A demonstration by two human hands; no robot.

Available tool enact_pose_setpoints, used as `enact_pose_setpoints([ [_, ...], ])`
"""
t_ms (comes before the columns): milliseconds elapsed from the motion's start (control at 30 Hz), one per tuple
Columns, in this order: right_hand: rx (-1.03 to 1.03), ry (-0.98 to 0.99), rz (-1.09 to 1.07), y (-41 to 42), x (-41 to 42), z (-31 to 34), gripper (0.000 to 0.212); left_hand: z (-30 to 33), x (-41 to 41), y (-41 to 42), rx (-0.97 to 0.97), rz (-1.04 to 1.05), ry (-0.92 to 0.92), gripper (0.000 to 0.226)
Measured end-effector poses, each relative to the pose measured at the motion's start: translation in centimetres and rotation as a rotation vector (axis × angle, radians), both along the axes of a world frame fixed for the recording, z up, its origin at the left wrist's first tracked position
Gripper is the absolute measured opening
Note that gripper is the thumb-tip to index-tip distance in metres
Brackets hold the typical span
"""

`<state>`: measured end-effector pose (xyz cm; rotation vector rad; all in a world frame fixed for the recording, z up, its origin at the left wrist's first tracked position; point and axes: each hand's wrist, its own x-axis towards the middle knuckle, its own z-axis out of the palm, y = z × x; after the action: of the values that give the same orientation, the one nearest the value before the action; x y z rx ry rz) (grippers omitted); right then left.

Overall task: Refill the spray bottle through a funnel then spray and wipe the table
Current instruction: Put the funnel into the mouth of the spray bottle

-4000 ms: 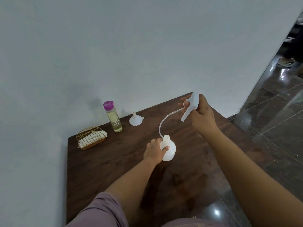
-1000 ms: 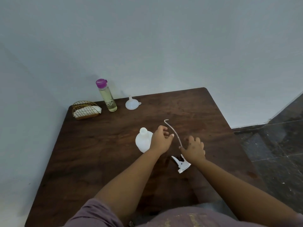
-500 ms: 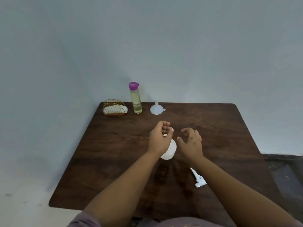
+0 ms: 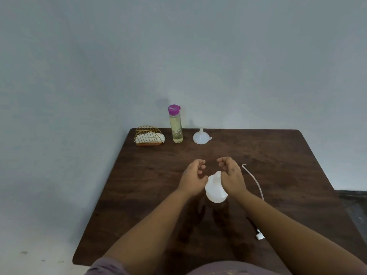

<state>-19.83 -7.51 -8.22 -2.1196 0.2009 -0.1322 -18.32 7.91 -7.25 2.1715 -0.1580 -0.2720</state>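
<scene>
A dark wooden bench (image 4: 151, 195) is being seen from above, set into the corner of a pale wall (image 4: 178, 46). Near its middle the white spray bottle (image 4: 215, 190), with its head removed, is being flanked by both hands. The left hand (image 4: 193, 178) is being kept just beside the bottle, its grip loosely curled and closed on nothing. The right hand (image 4: 231, 175) is being held against the bottle's neck, its fingers likewise loosely curled; whether the bottle is actually being gripped cannot be told. The refill bottle (image 4: 175, 127) with yellowish liquid and a purple cap is being left standing at the far edge, between a gold wire napkin holder (image 4: 149, 135) and the white funnel (image 4: 201, 136), which is sitting mouth down. The spray head (image 4: 259, 236) with its dip tube (image 4: 255, 181) is lying to the right, partly hidden by the right forearm.
</scene>
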Motion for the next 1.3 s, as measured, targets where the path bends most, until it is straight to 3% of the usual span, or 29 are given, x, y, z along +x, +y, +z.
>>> enact_pose_setpoints([
  [133, 0.070, 0.010, -0.024, -0.2, -0.2, -0.1, 0.045, -1.4, 0.4, -0.5, 0.071, -0.180, 0.025, 0.066],
  [367, 0.160, 0.030, -0.067, -0.6, -0.4, -0.3, 0.037, -2.9, 0.7, -1.9, 0.086, -0.216, -0.050, 0.036],
  [567, 0.149, 0.033, -0.133, -1.2, 0.6, -0.3, 0.040, -2.7, 1.5, -1.1, 0.087, -0.255, 0.047, 0.068],
  [667, 0.147, 0.034, -0.165, -1.9, 2.6, 0.0, 0.038, -1.8, 3.5, -0.1, 0.051, -0.281, 0.164, 0.071],
  [933, -0.065, 0.255, -0.102, -3.5, 12.1, 1.5, 0.017, -0.6, 12.9, 2.2, 0.053, 0.062, 0.342, 0.041],
  [1167, -0.002, 0.507, -0.109, -2.4, 19.1, -1.2, 0.016, -3.0, 18.2, -0.4, 0.178, 0.127, 0.414, 0.048],
  [1300, -0.039, 0.574, -0.105, -2.1, 22.6, -2.5, 0.023, -4.6, 20.1, -1.8, 0.242, 0.168, 0.329, 0.058],
])
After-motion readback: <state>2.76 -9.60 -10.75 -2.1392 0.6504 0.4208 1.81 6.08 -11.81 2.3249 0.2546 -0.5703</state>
